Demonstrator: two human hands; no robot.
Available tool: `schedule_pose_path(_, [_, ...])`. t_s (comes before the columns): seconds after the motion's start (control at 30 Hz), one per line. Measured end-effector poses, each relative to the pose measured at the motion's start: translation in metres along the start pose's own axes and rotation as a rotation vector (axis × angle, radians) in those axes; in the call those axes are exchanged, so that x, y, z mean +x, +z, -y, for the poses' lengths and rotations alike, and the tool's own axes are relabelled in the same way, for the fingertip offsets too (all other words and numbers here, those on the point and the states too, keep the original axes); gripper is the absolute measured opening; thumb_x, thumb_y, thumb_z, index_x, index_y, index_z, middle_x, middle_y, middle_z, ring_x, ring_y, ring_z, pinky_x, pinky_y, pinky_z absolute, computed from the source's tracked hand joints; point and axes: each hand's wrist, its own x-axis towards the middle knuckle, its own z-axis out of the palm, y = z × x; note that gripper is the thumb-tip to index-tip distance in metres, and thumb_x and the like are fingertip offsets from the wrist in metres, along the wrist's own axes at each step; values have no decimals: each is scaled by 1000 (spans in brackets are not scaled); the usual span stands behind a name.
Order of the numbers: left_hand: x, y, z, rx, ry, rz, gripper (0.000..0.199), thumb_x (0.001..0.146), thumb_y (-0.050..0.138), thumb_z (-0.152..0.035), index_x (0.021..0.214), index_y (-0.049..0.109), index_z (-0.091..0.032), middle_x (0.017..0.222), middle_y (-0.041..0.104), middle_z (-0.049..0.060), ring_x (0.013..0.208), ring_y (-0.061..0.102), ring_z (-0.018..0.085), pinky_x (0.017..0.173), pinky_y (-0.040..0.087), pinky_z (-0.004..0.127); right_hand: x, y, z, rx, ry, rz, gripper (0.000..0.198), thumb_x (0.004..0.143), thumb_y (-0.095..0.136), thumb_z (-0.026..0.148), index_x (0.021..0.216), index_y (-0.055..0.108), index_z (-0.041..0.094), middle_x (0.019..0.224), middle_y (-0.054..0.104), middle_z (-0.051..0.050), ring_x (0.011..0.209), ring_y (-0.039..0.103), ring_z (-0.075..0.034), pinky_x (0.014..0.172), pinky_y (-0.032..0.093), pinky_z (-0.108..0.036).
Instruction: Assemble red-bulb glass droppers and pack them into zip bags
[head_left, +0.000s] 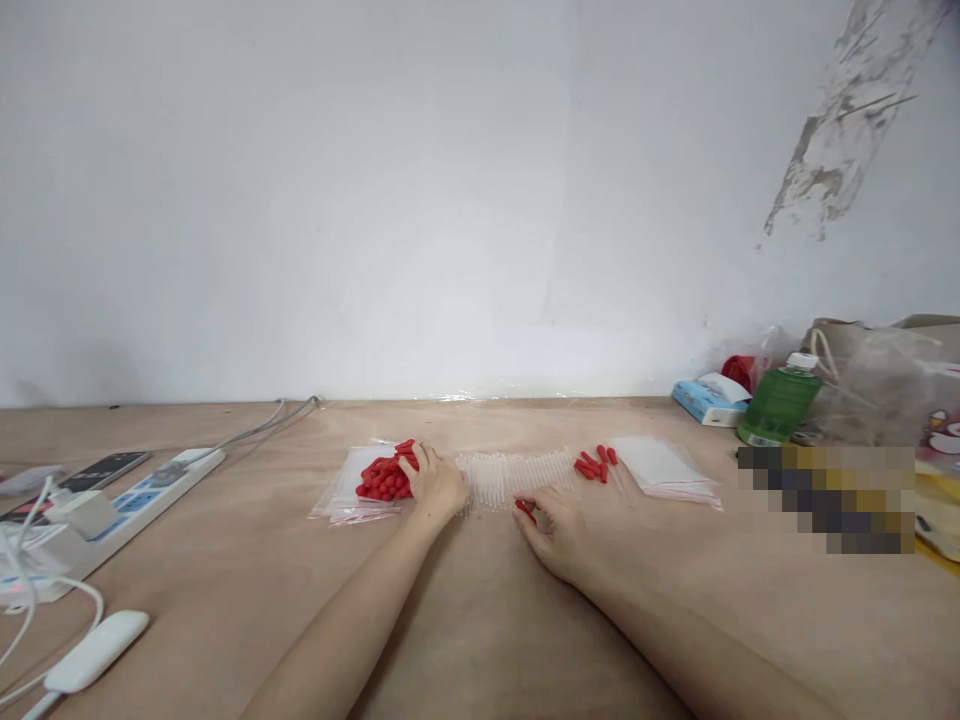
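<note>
"Pinched in the right hand (556, 530): 1 red piece (525, 511), by the near edge of the clear sticks (514, 478). Heavy?"

"Light, I'd judge, and a bit slippery; take it by its sides. The left hand (437, 484) is at the red pile (384, 481); whether it grips anything, I can't tell from here."

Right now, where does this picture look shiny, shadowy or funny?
In the head view, the wall is brighter around the middle and duller toward the top corners; in that same view, tiny glints show along its foot, soft shadow lies beside the left forearm, the thin clear sticks near the right hand are hard to tell apart, and a blocky patch hides something.
</note>
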Motion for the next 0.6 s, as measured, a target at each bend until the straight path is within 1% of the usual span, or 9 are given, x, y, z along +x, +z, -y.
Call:
schedule_pose_path(0.1, [7,-3,-1,-37,-13,47,40,71,46,-34,97,65,-10,124,46,23,122,24,40,93,14,57,0,2,-2,20,25,-17,11,78,53,22,86,59,18,71,61,-2,69,54,-16,67,40,-31])
schedule_pose_path(0.2, [11,-8,-1,-58,-5,47,33,70,49,-31,89,67,-10,114,52,23,116,30,41,89,19,57,-1,3,-3,48,47,-31,11,76,55,24,85,59,18,71,62,-3,69,55,-16,66,41,-30])
schedule_pose_path(0.27, [7,-13,1,-68,15,6,31,73,46,-30,86,65,-10,111,53,23,113,33,40,87,23,55,-1,2,-3,62,55,-26,9,77,55,26,80,60,19,70,62,-3,69,54,-16,65,42,-30])
schedule_pose_path(0.3, [3,-14,4,-90,55,-37,31,76,43,-30,86,64,-10,109,53,22,111,36,38,86,26,53,-1,2,-3,68,60,-20,10,78,54,26,79,60,19,70,61,-3,68,54,-16,65,42,-29])
schedule_pose_path(0.33, [-3,-15,7,-128,126,-87,30,80,40,-30,86,62,-10,106,54,20,107,39,35,85,28,50,-1,1,-3,75,67,-14,11,80,53,27,79,60,19,70,61,-3,68,54,-15,64,42,-28])
schedule_pose_path(0.4, [-18,-15,17,-253,343,-173,29,85,33,-28,87,57,-13,95,58,13,95,47,26,82,33,41,-1,0,-3,95,89,-5,13,82,49,27,82,59,19,72,60,-3,67,54,-14,61,42,-26])
schedule_pose_path(0.47, [-35,-9,27,-391,556,-174,26,88,30,-28,85,53,-17,82,59,6,80,51,19,77,37,34,-1,-1,-3,119,111,11,14,83,47,27,85,59,19,73,60,-3,64,53,-13,57,42,-24])
schedule_pose_path(0.53, [-51,0,36,-478,679,-166,22,89,32,-27,83,51,-18,76,59,3,72,52,17,72,38,31,-2,-1,-2,143,107,39,14,84,46,27,86,58,19,75,59,-2,64,53,-12,57,43,-24])
schedule_pose_path(0.6, [-63,8,42,-551,750,-182,19,89,34,-25,83,51,-18,76,60,3,70,53,16,71,38,30,-2,-3,1,175,73,77,14,84,45,26,87,57,19,77,59,-3,67,53,-13,61,44,-25])
